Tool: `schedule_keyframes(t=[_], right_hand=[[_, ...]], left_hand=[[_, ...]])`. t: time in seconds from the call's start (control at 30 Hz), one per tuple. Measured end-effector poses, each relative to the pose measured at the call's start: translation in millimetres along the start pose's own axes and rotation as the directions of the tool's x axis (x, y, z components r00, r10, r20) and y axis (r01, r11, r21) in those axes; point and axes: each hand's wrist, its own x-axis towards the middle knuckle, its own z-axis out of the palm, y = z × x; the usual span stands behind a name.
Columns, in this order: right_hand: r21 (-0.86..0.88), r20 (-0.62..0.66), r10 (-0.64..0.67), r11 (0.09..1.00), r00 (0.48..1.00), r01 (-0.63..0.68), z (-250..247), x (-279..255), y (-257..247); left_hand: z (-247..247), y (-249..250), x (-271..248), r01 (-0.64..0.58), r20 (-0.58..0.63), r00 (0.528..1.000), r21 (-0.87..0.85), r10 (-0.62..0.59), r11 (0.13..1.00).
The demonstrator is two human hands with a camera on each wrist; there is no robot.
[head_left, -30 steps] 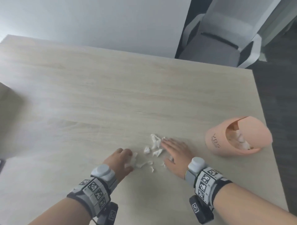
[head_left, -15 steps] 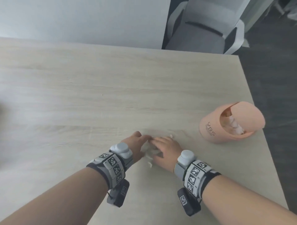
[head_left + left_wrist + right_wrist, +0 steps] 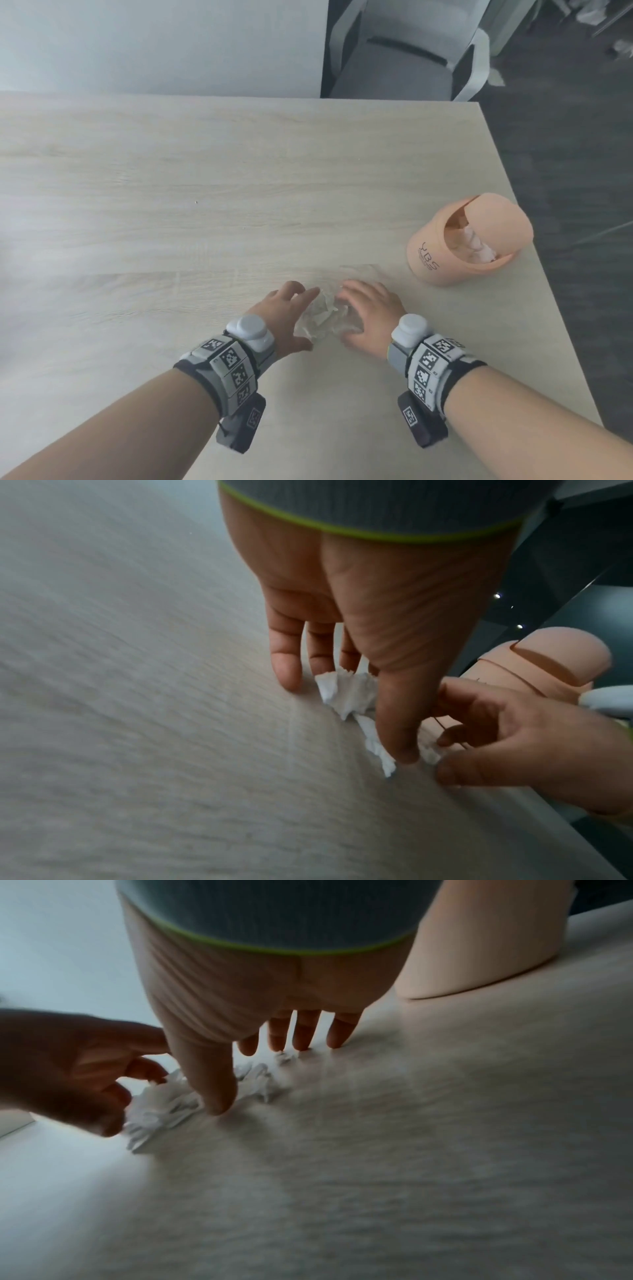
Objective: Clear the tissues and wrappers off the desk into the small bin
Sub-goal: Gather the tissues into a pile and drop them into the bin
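A small pile of white tissue scraps [image 3: 323,317] lies on the pale wooden desk [image 3: 205,205], gathered between my two hands. My left hand [image 3: 301,318] cups its left side, with straight fingers and thumb tip on the desk [image 3: 103,723] around the tissue scraps [image 3: 346,693]. My right hand [image 3: 349,313] closes in from the right, fingertips [image 3: 337,1042] on the desk and thumb against the scraps [image 3: 161,1107]. Neither hand has lifted the scraps. The small peach bin [image 3: 469,240] stands to the right with its swing lid tipped open and tissues inside.
The bin stands close to the desk's right edge [image 3: 534,246], with dark floor beyond. A grey office chair [image 3: 404,58] sits behind the far right corner. A pale wall panel [image 3: 154,44] runs along the desk's back edge.
The scraps were scattered between my hands a second ago. Both hands have swept inward and pushed them into one pile.
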Motion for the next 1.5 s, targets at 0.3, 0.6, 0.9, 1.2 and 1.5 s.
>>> schedule_keyframes(t=[0.3,0.6,0.9,1.2,1.5], right_hand=[[0.28,-0.143,0.04,0.96,0.989,0.001,22.9,-7.7,-20.8],[0.73,-0.196,0.444,0.661,0.874,-0.172,5.9,-22.7,-31.1],[0.591,-0.349,0.201,0.806,0.915,0.048,-34.3,-40.4,-16.1],[0.459,-0.522,0.071,0.864,0.85,0.209,-58.2,-81.5,22.2],[0.492,-0.414,0.123,0.864,0.902,0.108,-52.5,-113.6,79.0]], left_hand=[[14.7,30.9,5.8,0.117,-0.071,0.988,-0.213,-0.135,0.97],[0.5,75.8,0.4,0.315,0.142,0.92,-0.823,-0.365,0.473],[-18.9,120.4,17.9,0.278,0.354,0.837,-0.932,-0.417,-0.234],[-44.9,172.6,46.7,0.335,0.306,0.808,-0.942,-0.504,-0.035],[-87.6,221.8,83.3,0.098,0.052,0.892,-0.992,-0.448,0.08]])
